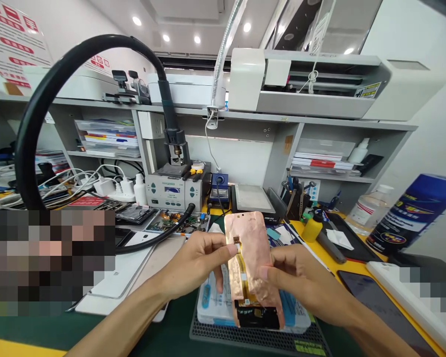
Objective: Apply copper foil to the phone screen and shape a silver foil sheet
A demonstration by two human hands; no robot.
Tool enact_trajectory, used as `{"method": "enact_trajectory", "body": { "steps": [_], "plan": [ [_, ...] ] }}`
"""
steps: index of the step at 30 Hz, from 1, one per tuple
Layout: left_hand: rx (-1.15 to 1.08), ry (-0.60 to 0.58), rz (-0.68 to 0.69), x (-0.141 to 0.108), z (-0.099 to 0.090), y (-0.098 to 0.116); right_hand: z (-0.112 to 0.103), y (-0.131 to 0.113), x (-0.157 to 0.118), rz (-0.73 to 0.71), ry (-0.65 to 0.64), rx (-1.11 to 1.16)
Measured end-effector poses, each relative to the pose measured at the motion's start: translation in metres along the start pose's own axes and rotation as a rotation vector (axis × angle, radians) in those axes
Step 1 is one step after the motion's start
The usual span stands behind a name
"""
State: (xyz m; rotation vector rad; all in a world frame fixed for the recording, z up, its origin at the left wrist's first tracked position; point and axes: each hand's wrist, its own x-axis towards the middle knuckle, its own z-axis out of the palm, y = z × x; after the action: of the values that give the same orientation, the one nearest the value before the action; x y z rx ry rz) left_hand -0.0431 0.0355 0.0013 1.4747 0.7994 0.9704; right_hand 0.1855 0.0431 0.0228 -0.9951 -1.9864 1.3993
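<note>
A phone screen panel (254,248) with a copper-coloured back is held up in front of me, tilted slightly. A gold ribbon cable runs down its left side to a dark strip at the bottom. My left hand (202,258) is closed on its left edge, thumb on the copper face. On the right edge my right hand (297,275) grips it too, its thumb pressed near the middle. Behind and below the panel lies a white and blue box (217,307), partly hidden, on a black perforated mat (223,339).
A grey soldering station (174,191) with a thick black hose (26,139) stands at the back left. Silver tablets or laptops (119,272) lie left. To the right are a blue spray can (412,213), a clear bottle (367,210) and a dark phone (379,297).
</note>
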Motion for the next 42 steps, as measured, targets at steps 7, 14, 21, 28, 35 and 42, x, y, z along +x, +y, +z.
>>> {"method": "enact_trajectory", "body": {
  "steps": [7, 14, 21, 28, 35, 42],
  "plan": [
    [0.093, 0.026, -0.014, -0.003, 0.015, -0.002, 0.014, 0.004, 0.007, 0.006, 0.149, 0.015],
    [0.033, -0.03, -0.018, -0.001, 0.018, -0.008, 0.012, 0.003, 0.008, -0.034, 0.079, -0.154],
    [0.057, -0.011, -0.042, -0.003, 0.019, -0.003, 0.007, 0.003, 0.006, -0.027, 0.051, -0.184],
    [0.081, -0.02, -0.054, -0.003, 0.018, -0.003, 0.0, 0.009, 0.004, 0.05, 0.078, -0.094],
    [0.065, -0.015, -0.053, -0.002, 0.014, -0.004, -0.01, 0.0, 0.003, 0.023, 0.059, 0.193],
    [0.008, 0.052, 0.008, 0.001, 0.011, 0.002, -0.013, 0.005, 0.01, -0.037, 0.58, 0.322]
  ]
}}
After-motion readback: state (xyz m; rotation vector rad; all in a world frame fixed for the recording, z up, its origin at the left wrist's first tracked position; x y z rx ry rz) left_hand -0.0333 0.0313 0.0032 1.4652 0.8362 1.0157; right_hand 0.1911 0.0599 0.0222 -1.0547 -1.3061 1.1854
